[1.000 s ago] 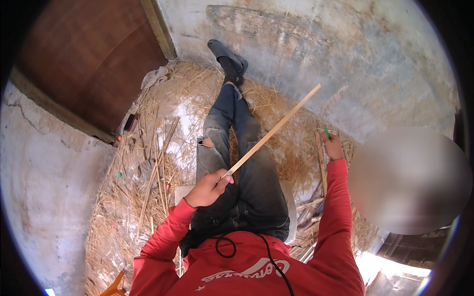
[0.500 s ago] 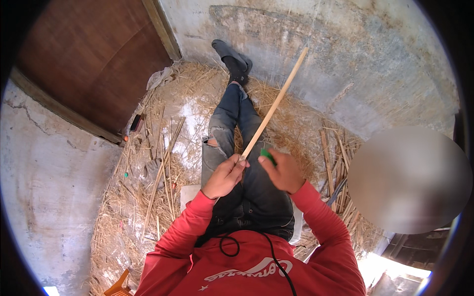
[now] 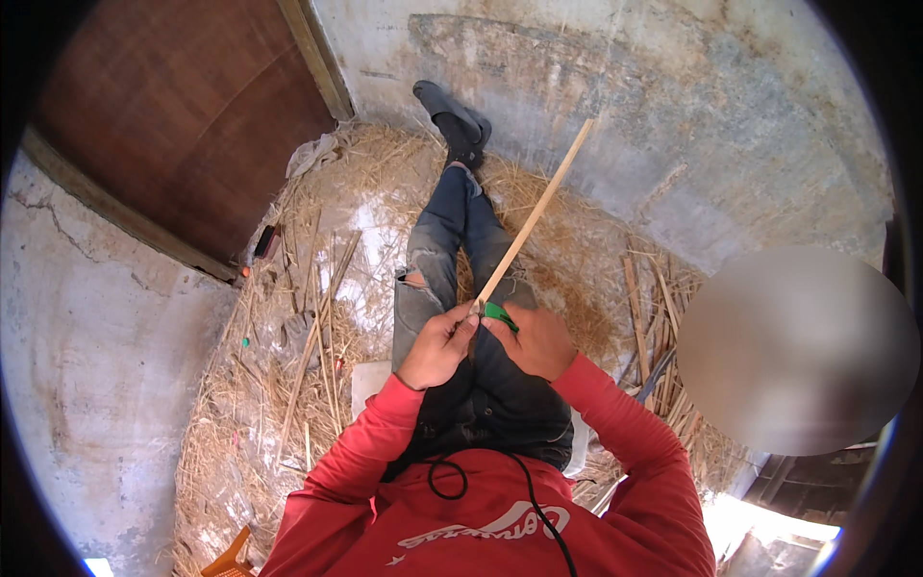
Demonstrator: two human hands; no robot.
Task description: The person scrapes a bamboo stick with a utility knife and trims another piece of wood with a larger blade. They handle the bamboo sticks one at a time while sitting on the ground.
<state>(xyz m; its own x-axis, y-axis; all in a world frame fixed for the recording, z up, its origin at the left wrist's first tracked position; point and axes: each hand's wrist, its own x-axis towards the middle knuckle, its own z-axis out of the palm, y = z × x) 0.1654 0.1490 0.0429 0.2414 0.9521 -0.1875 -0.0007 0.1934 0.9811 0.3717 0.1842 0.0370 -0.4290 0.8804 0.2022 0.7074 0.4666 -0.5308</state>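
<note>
My left hand (image 3: pixel 440 346) is closed round the lower end of a long, pale wooden strip (image 3: pixel 536 215), pinching it between thumb and fingers. From there the strip slants up and away to the right, over my legs and toward the wall. A small green-handled knife (image 3: pixel 500 316) sits in my closed right hand (image 3: pixel 535 338). Its front end meets the strip just beside my left fingertips; the blade itself is too small to make out. Both hands are close together above my thighs.
My outstretched legs (image 3: pixel 452 240) lie crossed on a straw-strewn floor (image 3: pixel 240 404). Loose sticks (image 3: pixel 312 356) lie to the left, and a pile of wooden strips (image 3: pixel 649 317) to the right. A grey wall (image 3: pixel 654 125) stands ahead, a brown door (image 3: pixel 183 115) at far left.
My right hand has moved left and brought the green-handled knife against the strip beside my left hand. The strip's far end has dropped slightly.
</note>
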